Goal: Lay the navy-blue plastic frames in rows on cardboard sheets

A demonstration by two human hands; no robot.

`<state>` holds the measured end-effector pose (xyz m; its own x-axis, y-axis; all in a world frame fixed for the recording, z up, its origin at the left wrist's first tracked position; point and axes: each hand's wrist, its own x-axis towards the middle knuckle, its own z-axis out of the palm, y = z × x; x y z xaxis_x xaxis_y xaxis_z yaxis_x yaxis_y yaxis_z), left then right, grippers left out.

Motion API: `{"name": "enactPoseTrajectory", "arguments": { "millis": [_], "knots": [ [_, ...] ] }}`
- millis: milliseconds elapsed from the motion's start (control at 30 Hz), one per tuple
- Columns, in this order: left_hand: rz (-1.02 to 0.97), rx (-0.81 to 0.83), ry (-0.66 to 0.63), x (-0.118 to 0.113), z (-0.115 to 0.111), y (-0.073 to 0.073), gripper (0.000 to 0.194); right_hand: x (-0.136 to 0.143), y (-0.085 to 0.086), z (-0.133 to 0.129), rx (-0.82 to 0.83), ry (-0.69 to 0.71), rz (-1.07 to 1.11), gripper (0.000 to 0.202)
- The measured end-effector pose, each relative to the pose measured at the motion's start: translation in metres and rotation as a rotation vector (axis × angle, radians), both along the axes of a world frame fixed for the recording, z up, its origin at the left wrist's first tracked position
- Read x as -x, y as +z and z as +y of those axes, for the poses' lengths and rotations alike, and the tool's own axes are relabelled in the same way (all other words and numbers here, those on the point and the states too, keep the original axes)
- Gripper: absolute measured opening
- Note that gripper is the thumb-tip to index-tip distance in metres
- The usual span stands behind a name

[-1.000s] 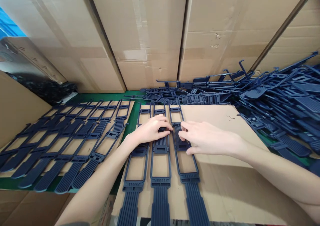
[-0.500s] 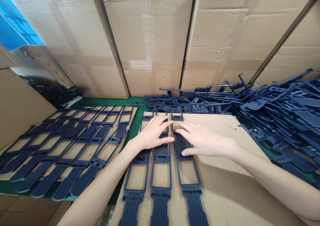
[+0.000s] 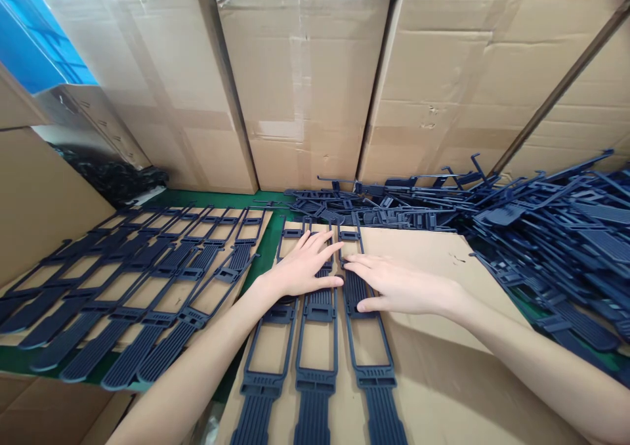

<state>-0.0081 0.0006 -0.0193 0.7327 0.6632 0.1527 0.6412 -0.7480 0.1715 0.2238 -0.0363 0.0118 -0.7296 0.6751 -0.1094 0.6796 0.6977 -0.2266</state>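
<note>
Three long dark blue plastic parts, each with open frames and ribbed flat sections, lie side by side on a cardboard sheet (image 3: 443, 360). My left hand (image 3: 304, 265) is spread palm down over the left part (image 3: 260, 386) and the middle part (image 3: 315, 384), covering some of their upper sections. My right hand (image 3: 394, 282) rests at the right part (image 3: 375, 376), its fingers stretched across the upper frame and its thumb by the ribbed section. Whether the fingertips press on the plastic is hard to tell. Neither hand holds anything.
More such parts (image 3: 162, 317) lie in rows on another cardboard sheet at the left. A tangled heap of them (image 3: 556, 235) spreads along the back and right. Tall cardboard boxes (image 3: 305, 90) stand behind the green table surface (image 3: 211, 199).
My right hand has lowered slightly onto the right part, its fingers now flatter and closer together. My left hand stays nearly in place. The view has shifted a little.
</note>
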Motion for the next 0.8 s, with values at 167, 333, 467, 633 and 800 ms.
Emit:
{"name": "enactPoseTrajectory", "arguments": {
  "millis": [167,333,467,633,800],
  "knots": [
    [-0.005,0.009,-0.01,0.001,0.0,0.0,0.072,-0.001,-0.003,0.001,0.053,0.02,0.021,0.066],
    [-0.017,-0.013,-0.019,0.001,0.0,-0.002,0.073,-0.001,-0.002,0.001,0.07,0.029,0.034,0.062],
    [-0.013,-0.007,-0.021,0.001,0.0,-0.002,0.071,-0.002,0.001,-0.001,0.067,0.019,0.02,0.061],
    [-0.014,0.004,-0.019,0.001,0.0,-0.001,0.071,-0.004,-0.001,0.001,0.098,0.017,0.021,0.063],
    [-0.025,-0.016,-0.023,0.001,0.001,0.002,0.067,-0.011,0.019,0.003,0.119,0.081,0.041,0.061]
  ]
}}
